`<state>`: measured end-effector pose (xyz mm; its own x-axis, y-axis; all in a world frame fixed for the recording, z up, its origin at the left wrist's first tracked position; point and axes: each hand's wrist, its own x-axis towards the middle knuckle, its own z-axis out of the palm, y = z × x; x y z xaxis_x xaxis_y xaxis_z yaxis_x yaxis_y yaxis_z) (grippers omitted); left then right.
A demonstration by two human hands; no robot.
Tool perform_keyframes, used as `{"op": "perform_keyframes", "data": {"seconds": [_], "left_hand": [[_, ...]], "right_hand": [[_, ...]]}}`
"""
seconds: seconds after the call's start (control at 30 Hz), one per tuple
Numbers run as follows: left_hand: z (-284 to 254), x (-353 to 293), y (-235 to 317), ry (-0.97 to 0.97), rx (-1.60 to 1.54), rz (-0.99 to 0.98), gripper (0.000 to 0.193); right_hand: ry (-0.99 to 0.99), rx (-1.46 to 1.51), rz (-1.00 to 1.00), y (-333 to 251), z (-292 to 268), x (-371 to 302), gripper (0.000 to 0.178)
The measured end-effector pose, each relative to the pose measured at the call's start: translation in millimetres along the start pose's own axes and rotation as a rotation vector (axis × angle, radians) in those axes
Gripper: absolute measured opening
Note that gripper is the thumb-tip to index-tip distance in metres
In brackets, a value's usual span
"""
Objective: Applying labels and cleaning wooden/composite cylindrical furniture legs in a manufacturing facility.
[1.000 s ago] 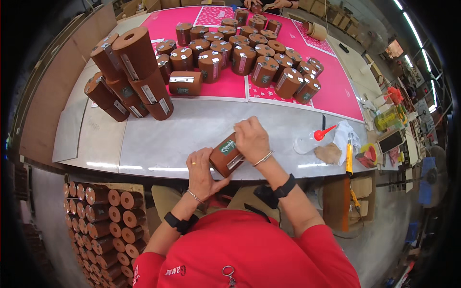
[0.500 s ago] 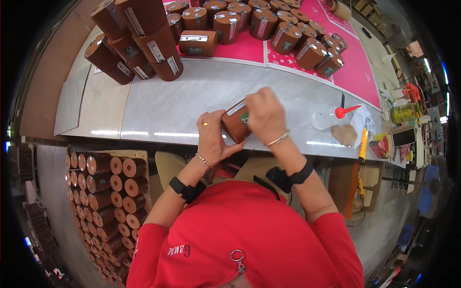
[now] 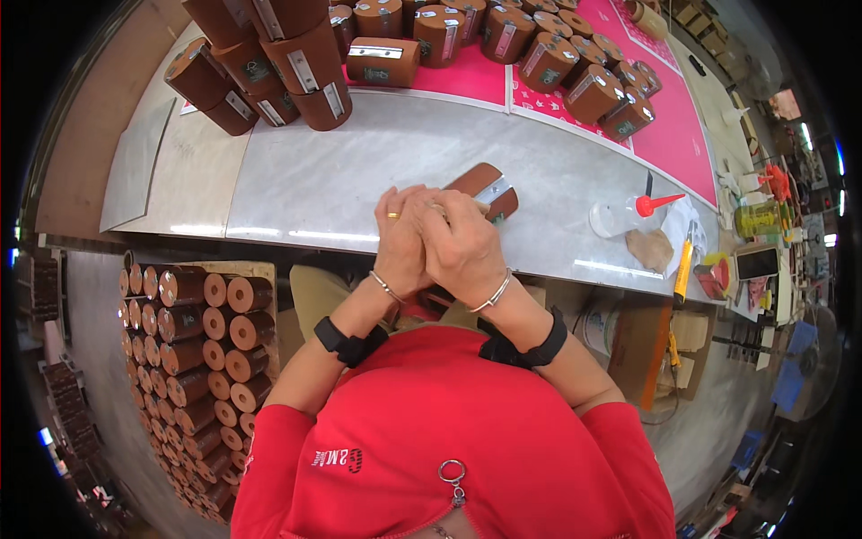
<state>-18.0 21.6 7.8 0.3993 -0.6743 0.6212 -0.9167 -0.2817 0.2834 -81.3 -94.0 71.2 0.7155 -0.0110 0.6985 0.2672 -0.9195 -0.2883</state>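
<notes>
My left hand and my right hand are pressed together at the near edge of the grey tabletop, fingers curled and closed. A beige edge shows by the right fingers; whether it is cloth or paper I cannot make out. Just beyond the knuckles rests a brown cylinder with a silver metal strip along its side, partly covered by the right hand. What lies between the palms is hidden.
Similar cylinders stand stacked at the far left and crowd a pink mat. A clear bottle with a red nozzle, a white cloth and a yellow cutter lie right. More cylinders fill a pallet lower left.
My left hand has come off the cylinder's side and met my right hand, which moved down and left. The cylinder now sits farther right, beyond the hands, turned differently. The view has shifted slightly.
</notes>
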Motion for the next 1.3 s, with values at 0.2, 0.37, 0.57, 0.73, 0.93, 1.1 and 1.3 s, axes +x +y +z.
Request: {"op": "perform_keyframes", "data": {"seconds": [0.2,0.37,0.57,0.73,0.93,1.1,1.3], "left_hand": [[-9,-5,4,-0.026,-0.135,-0.065,0.095],[2,-13,12,-0.043,-0.267,-0.246,0.093],[13,-17,8,0.036,-0.274,-0.102,0.093],[-10,-6,9,0.028,-0.351,-0.105,0.087],[-43,16,-8,-0.099,-0.588,-0.272,0.093],[-16,28,-14,-0.069,-0.663,-0.328,0.096],[17,33,-7,0.034,-0.654,-0.237,0.091]], "right_hand": [[-0.021,-0.13,0.298,85,-14,-29,0.011],[-0.038,-0.078,0.43,101,-13,-54,0.01],[-0.187,0.019,-0.014,19,-21,9,0.009],[-0.205,-0.103,0.476,74,-47,4,0.008],[0.018,0.316,0.534,98,-40,-48,0.013],[-0.032,0.356,0.357,32,-36,-25,0.014],[-0.251,0.099,-0.081,15,-25,18,0.018]]}}
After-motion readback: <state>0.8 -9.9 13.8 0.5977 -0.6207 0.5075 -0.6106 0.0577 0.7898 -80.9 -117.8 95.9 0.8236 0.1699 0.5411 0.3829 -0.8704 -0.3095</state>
